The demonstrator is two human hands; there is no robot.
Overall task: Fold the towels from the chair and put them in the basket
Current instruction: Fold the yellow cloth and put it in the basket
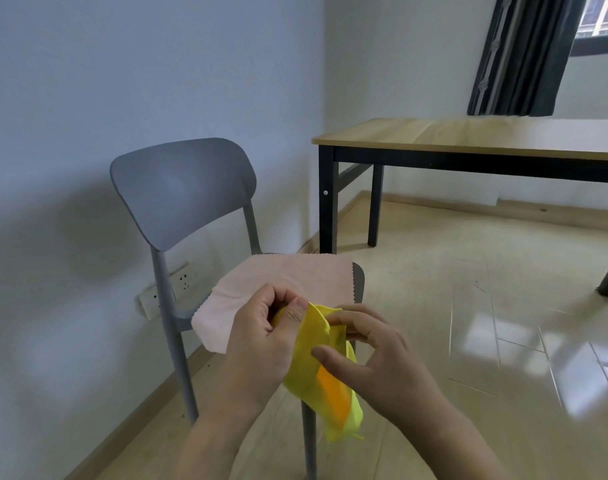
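- Head view: two towels show. One yellow towel (316, 372) hangs in the air between both hands at about 6 o'clock; one pink towel (282, 292) lies spread flat on the seat of the single grey chair (181, 192), just beyond the hands.
- Left hand (261, 344): its grip is closed on the yellow towel's upper left edge, thumb and curled fingers pinching the cloth.
- Right hand (368, 351): fingers and thumb pinch the same towel at its upper right and along its side; the lower part droops loose below the hands.
- Edges: the pink towel's near corner hangs over the seat's front edge at 7 o'clock, and its right edge stops just short of the seat's right rim.
- Open room: bare tiled floor (469, 323) stretches from 3 to 5 o'clock, to the right of the chair.
- One wooden surface (469, 136) on black legs stands at 2 o'clock, well apart from the chair; a dark curtain (524, 53) hangs behind it.
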